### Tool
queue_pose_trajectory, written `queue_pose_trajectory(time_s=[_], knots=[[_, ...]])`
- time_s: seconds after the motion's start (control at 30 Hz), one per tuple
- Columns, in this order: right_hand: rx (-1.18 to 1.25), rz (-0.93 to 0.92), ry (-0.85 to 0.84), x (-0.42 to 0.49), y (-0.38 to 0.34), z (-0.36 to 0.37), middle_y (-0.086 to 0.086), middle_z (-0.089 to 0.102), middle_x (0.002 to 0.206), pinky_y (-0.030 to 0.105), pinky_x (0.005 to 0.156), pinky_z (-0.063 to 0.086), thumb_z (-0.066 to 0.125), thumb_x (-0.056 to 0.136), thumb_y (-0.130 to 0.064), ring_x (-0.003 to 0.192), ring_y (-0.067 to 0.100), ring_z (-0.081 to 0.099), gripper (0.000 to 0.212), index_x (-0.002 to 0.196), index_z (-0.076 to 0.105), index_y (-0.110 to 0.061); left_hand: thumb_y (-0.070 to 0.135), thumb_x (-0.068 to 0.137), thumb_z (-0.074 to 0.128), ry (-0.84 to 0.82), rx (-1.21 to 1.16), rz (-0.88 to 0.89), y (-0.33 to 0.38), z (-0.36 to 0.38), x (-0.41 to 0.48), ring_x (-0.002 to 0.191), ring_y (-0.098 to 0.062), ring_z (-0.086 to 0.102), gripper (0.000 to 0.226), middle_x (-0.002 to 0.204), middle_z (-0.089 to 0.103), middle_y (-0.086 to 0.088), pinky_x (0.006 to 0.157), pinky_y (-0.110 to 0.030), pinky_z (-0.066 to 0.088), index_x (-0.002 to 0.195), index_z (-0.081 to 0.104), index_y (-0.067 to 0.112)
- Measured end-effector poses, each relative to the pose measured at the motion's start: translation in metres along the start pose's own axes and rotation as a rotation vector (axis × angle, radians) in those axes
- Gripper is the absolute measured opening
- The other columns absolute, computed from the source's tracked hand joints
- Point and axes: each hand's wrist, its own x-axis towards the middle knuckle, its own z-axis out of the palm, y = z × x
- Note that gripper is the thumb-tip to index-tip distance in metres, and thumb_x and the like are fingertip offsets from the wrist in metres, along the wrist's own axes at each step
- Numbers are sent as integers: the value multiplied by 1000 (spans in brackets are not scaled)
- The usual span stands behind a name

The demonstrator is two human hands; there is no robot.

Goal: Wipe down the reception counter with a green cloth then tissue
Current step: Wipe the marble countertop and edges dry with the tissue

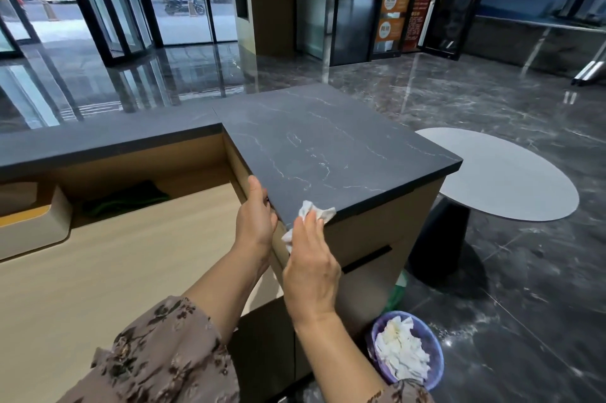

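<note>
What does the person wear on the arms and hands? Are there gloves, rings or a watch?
Both hands, left hand and right hand, are bare: no gloves, rings or watch visible. The forearms are uncovered. Loose sleeves end near the elbows, in a taupe-brown fabric with a dark floral print; the right sleeve shows only at the frame's bottom edge.

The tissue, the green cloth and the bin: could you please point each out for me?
tissue (319,213), head view, crumpled part on the counter corner.
green cloth (126,199), head view, its folded middle.
bin (436,350), head view, purple rim.
</note>
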Motion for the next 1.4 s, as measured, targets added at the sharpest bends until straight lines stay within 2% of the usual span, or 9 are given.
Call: queue_pose_trajectory(time_s=[0.1, 0.27, 0.37, 0.5, 0.8, 0.9, 1.0, 1.13, 1.4], knots=[[73, -164, 53, -7, -12, -7, 15, 69, 113, 24, 78, 55, 76, 71, 3, 107, 25, 66, 37, 107, 70, -2, 55, 98, 26, -34, -92, -91, 9, -10, -1, 135, -22, 42, 65, 146, 44, -5, 110, -35, 36, 144, 37, 12], [9, -339, -28, 28, -24, -3, 2, 65, 87, 19, 65, 51, 76, 75, -7, 80, 13, 64, 15, 87, 69, -11, 60, 96, 24, -58, -154, -182, 13, -33, 13, 121, -26, 56, 72, 134, 56, -14, 108, -39, 41, 132, 51, 3], [-169, -328, -170, 40, -23, 7, 4, 59, 75, 24, 53, 45, 80, 55, -2, 70, 19, 60, 22, 68, 64, -11, 56, 98, 24, -10, -58, -126, 7, -46, 15, 130, -19, 46, 68, 138, 52, -9, 113, -34, 31, 132, 51, 3], [-262, -378, -187, 42, -21, 5, 5, 61, 74, 24, 54, 48, 72, 49, 1, 67, 20, 61, 22, 68, 68, -9, 50, 101, 21, -41, 8, -116, -6, -58, 14, 112, -14, 54, 64, 113, 63, -3, 103, -27, 38, 119, 61, 4], [-346, -468, -254, 81, -36, 15, -4, 59, 63, 17, 53, 44, 82, 49, -10, 57, 11, 57, 19, 57, 68, -20, 59, 97, 13, -212, -58, -218, -21, -52, 51, 133, -16, 43, 73, 138, 55, -3, 117, -37, 26, 133, 53, 11], [-385, -460, -322, 95, -47, 13, 3, 65, 87, 20, 68, 48, 79, 65, -12, 81, 15, 62, 18, 81, 72, -13, 62, 95, 12, -187, -57, -232, -19, -54, 71, 128, -15, 48, 75, 133, 59, -1, 115, -38, 30, 127, 59, 13], [-475, -544, -514, 117, -47, 25, 7, 50, 125, 28, 89, 38, 39, 97, -8, 117, 21, 47, 31, 124, 53, -10, 64, 94, 11, -190, -83, -232, -15, -54, 91, 133, -14, 44, 78, 135, 57, -2, 117, -37, 25, 128, 59, 11], [-477, -567, -498, 143, -49, 49, 7, 52, 115, 28, 68, 33, 33, 97, -5, 103, 24, 55, 28, 117, 52, -9, 66, 93, 10, -164, -106, -210, -13, -57, 121, 135, -13, 41, 81, 136, 57, -1, 118, -37, 23, 124, 62, 12], [-392, -620, -568, 193, -60, 88, 5, 53, 111, 28, 80, 47, 46, 97, -11, 101, 19, 55, 21, 114, 58, -15, 82, 71, 14, -59, -64, -220, 5, -65, 178, 131, -17, 46, 97, 132, 60, -2, 116, -40, 27, 116, 69, 16]])
